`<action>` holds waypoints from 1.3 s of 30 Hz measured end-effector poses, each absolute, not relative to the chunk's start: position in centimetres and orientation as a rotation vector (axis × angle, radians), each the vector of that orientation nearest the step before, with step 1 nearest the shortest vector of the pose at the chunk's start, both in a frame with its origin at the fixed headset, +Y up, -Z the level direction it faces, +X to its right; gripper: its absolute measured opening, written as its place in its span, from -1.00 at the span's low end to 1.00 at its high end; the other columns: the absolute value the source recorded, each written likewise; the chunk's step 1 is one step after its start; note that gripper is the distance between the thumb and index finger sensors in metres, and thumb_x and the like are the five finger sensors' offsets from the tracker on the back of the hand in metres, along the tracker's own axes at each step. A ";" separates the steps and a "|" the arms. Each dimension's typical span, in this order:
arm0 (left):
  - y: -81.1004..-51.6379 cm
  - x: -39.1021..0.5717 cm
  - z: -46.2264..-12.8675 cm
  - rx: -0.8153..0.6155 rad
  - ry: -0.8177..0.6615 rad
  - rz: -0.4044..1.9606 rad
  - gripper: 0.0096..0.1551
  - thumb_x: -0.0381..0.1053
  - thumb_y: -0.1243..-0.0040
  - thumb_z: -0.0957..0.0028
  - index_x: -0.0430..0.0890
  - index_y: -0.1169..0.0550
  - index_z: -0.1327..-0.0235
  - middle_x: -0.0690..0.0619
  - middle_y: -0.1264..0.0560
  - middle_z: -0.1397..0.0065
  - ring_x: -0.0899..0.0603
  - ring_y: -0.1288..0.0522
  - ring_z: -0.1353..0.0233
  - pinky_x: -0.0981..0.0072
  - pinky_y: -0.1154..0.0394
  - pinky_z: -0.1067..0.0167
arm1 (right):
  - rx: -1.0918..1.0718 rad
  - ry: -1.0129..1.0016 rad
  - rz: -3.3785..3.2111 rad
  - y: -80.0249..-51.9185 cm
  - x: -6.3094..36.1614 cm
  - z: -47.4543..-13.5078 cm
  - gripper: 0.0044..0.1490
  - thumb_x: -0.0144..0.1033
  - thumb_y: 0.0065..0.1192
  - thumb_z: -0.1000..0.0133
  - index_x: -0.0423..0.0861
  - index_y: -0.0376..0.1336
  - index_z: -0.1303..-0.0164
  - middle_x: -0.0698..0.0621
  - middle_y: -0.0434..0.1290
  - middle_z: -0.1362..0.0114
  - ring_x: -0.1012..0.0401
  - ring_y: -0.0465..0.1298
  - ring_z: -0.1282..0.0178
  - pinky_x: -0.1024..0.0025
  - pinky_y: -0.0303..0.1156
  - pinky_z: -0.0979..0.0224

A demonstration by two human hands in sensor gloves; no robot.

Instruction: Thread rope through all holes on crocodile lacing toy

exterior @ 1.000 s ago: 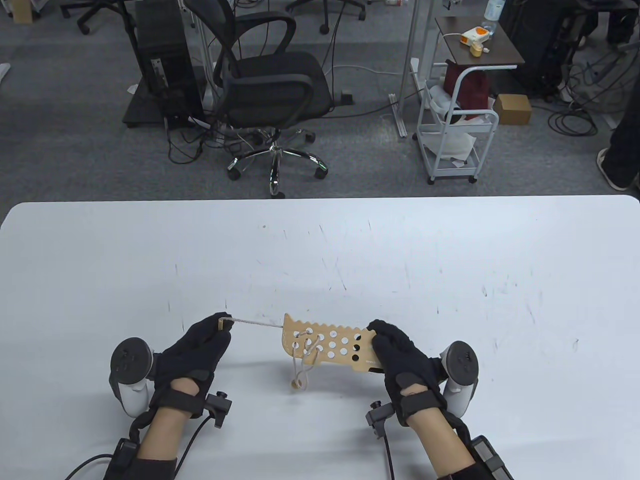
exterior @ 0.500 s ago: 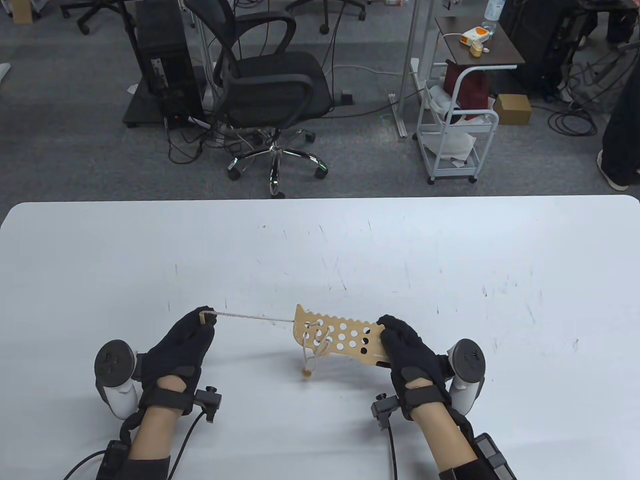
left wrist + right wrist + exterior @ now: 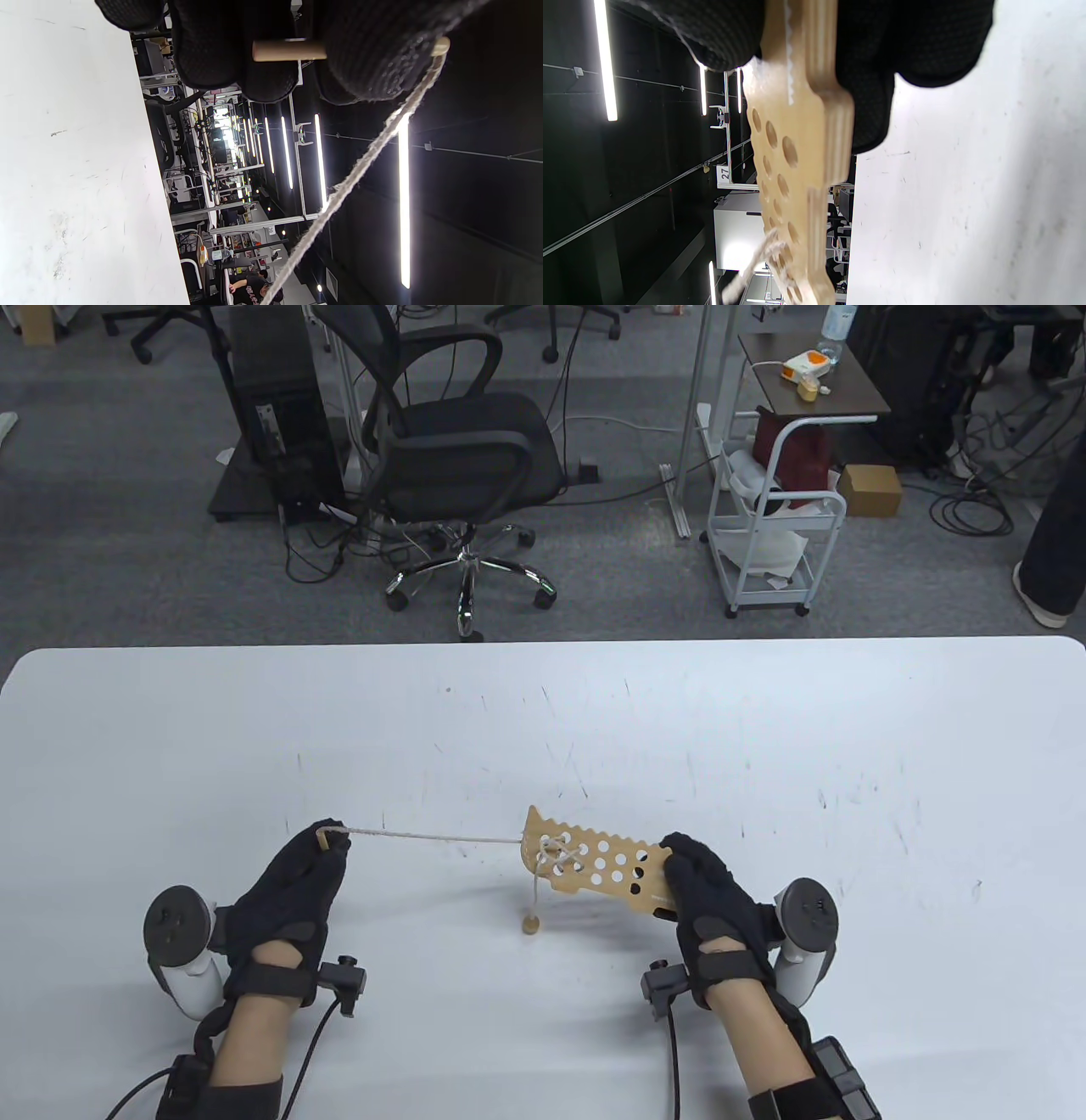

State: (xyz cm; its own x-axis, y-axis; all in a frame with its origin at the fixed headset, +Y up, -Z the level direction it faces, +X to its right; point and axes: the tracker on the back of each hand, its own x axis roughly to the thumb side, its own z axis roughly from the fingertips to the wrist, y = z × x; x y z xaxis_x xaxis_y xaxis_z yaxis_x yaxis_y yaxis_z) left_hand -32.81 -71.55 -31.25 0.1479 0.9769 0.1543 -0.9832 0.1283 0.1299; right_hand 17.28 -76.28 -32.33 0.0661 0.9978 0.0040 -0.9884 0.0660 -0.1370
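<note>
The wooden crocodile lacing board (image 3: 594, 865) is held above the table near the front, gripped at its right end by my right hand (image 3: 708, 891). In the right wrist view the board (image 3: 797, 169) runs down from the gloved fingers (image 3: 865, 63), its holes showing. A pale rope (image 3: 433, 837) stretches taut from the board's left end to my left hand (image 3: 297, 874), which pinches the rope's wooden tip (image 3: 324, 840); in the left wrist view this tip (image 3: 288, 50) sits between the fingers with the rope (image 3: 360, 173) trailing off. Rope crosses several left holes, and a wooden bead (image 3: 531, 926) hangs below.
The white table (image 3: 764, 746) spreads wide behind and beside the hands. Beyond its far edge stand a black office chair (image 3: 458, 458), a computer tower (image 3: 276, 407) and a white trolley (image 3: 776, 526).
My left hand has pulled the tip leftward, lengthening the taut rope. My right hand moved the board rightward. The slack loop under the board has tightened and the bead hangs on a shorter strand.
</note>
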 end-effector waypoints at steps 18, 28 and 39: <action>-70.9 -35.0 -30.6 0.325 0.015 1.509 -0.51 0.21 -0.39 0.06 0.34 -0.65 -0.19 0.11 -0.57 -0.35 -0.15 -0.50 -0.41 -0.18 -0.27 -0.47 | -0.220 -0.189 1.549 -76.7 19.5 -32.7 -0.37 -0.23 0.23 -0.09 -0.20 0.24 -0.33 -0.11 0.58 -0.20 0.00 0.68 -0.02 0.05 0.48 -0.11; -70.8 -35.9 -30.3 0.382 0.029 1.536 -0.52 0.21 -0.39 0.06 0.32 -0.66 -0.18 0.15 -0.58 -0.31 -0.14 -0.49 -0.41 -0.18 -0.27 -0.48 | -0.288 -0.274 1.580 -76.5 21.1 -32.7 -0.38 -0.24 0.25 -0.08 -0.20 0.26 -0.32 -0.10 0.60 -0.18 0.00 0.69 0.00 0.05 0.49 -0.10; -71.3 -35.2 -30.7 0.349 0.054 1.512 -0.49 0.15 -0.35 0.04 0.21 -0.65 -0.22 0.06 -0.45 -0.31 -0.22 -0.34 -0.42 -0.21 -0.18 -0.48 | -0.250 -0.286 1.586 -76.3 20.4 -32.7 -0.38 -0.23 0.26 -0.07 -0.21 0.27 -0.30 -0.11 0.61 -0.17 0.00 0.69 0.02 0.05 0.49 -0.08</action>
State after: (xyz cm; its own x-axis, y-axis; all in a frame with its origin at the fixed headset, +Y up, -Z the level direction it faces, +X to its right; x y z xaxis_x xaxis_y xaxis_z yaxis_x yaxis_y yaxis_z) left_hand -35.17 -71.32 -30.71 0.0679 0.9812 0.1805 -0.9659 0.0194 0.2580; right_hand 20.37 -76.33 -32.66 -0.0353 0.9992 0.0167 -0.9421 -0.0277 -0.3341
